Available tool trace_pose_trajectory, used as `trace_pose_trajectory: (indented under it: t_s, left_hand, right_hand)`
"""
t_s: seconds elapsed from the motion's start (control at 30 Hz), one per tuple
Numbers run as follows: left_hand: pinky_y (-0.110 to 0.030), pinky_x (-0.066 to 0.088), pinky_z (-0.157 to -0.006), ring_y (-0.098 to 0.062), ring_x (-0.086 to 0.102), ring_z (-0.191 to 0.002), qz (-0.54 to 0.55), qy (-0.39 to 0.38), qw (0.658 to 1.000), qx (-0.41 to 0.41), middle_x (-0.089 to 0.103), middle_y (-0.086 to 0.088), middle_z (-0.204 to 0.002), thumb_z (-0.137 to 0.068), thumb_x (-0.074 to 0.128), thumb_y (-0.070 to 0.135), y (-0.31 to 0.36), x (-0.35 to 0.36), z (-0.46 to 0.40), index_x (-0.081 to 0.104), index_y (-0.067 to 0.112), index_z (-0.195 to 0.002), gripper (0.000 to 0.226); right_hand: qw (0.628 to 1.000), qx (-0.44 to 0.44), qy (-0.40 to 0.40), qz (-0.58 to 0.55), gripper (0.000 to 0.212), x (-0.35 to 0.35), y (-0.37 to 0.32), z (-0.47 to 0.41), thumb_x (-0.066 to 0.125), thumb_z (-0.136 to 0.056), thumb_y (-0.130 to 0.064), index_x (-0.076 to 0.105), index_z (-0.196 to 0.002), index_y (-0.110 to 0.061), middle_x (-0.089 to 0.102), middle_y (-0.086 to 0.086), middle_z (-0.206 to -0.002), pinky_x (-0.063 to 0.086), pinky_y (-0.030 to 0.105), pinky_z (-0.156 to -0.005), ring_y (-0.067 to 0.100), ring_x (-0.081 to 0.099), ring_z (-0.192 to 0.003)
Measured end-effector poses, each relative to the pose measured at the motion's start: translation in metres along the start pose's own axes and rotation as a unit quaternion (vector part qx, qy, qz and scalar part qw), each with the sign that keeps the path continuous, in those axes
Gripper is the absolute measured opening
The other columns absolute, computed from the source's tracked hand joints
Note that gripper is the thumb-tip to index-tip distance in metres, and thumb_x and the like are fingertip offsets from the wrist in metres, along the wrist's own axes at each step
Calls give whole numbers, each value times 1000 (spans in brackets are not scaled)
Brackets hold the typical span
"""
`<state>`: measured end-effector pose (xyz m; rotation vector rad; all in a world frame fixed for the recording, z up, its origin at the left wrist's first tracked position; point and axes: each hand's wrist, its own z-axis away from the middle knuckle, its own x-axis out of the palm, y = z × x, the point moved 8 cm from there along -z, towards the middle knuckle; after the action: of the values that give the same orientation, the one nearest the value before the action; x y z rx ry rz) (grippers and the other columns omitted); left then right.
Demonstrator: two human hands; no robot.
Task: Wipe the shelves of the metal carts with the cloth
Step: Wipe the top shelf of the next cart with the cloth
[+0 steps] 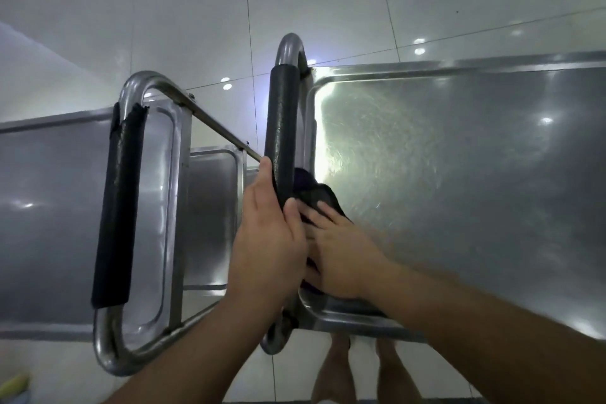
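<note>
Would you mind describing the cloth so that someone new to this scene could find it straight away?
Start at the right-hand cart, whose top shelf fills the right of the view. At its near-left corner, beside the black-padded handle the left hand grips, the right hand presses the cloth. It is the only dark, crumpled, soft thing on bright steel.

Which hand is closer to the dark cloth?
Right. The right hand presses on the cloth; the left hand grips the cart handle beside it.

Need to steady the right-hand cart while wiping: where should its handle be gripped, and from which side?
Grip the padded handle on its black foam sleeve, coming from the outer side, as the left hand does: the foam section is straight, and the right hand presses the cloth on the inner side.
</note>
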<state>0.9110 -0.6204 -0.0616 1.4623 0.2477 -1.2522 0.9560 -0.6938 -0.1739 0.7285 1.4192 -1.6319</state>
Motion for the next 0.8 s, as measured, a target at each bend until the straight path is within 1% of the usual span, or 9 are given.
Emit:
trace_pose_trajectory:
  t_s: [0.07,0.13,0.23,0.3,0.4,0.47,0.57,0.67,0.8]
  left_hand:
    - [-19,41,-77,-1,52,-105,2,-2,1000,-3,35,13,-157,-108,44,37,-1,2,1,8,44,-161,65]
    - [-24,42,-79,1,51,-103,9,-4,1000,-2,35,13,-157,-108,44,38,-1,2,0,9,45,-161,65]
    - [-31,45,-81,-1,51,-105,4,-1,1000,1,33,14,-158,-107,44,37,-1,2,0,9,44,-162,65]
    - [-30,46,-81,-5,55,-110,-3,0,1000,1,36,13,-156,-107,44,37,-2,2,0,9,44,-161,65]
    - [-20,44,-80,-5,57,-112,-4,4,1000,1,39,12,-155,-108,46,37,-5,3,-1,11,42,-161,64]
    - [-22,45,-80,-7,60,-111,-1,7,1000,-3,41,11,-155,-108,46,37,-6,3,-2,11,43,-161,63]
    - [-26,48,-80,-10,62,-110,3,8,1000,-2,42,8,-153,-109,46,37,-6,2,-1,11,43,-160,63]
    - [-38,54,-85,-17,63,-111,-6,11,1000,0,42,5,-153,-109,45,34,-1,0,-1,12,39,-162,62]
    - [-34,49,-83,-12,58,-107,-16,18,1000,8,40,2,-153,-110,43,33,4,0,0,12,32,-164,62]
  right_hand:
    - [999,-36,-17,17,59,6,2,8,41,-100,-51,31,-156,-36,35,-9,-164,15,52,-126,24,14,-157]
    - [999,-22,-10,44,60,-11,26,-13,47,-97,-48,36,-154,-33,39,-6,-162,19,55,-124,28,22,-155]
    - [991,107,45,62,63,-66,100,-62,44,-97,-44,31,-158,-33,30,-2,-167,16,56,-124,32,19,-155]
    - [974,206,83,47,62,-108,165,-84,36,-101,-47,24,-160,-34,22,-1,-170,11,56,-125,32,14,-156]
    - [948,297,103,46,63,-146,238,-94,31,-102,-49,19,-161,-32,17,1,-171,7,56,-125,34,10,-157]
    - [934,334,118,45,64,-151,252,-88,32,-101,-46,20,-161,-27,18,4,-170,8,57,-125,36,9,-156]
    - [925,349,149,11,63,-129,218,-53,35,-99,-42,26,-160,-25,22,7,-169,11,54,-125,38,13,-155]
    - [942,300,151,-12,58,-84,139,-1,40,-94,-39,43,-150,-23,48,8,-153,20,50,-123,36,32,-147]
    - [975,210,69,-40,66,11,18,72,39,-94,-46,30,-158,-33,28,-3,-167,17,49,-126,25,14,-157]
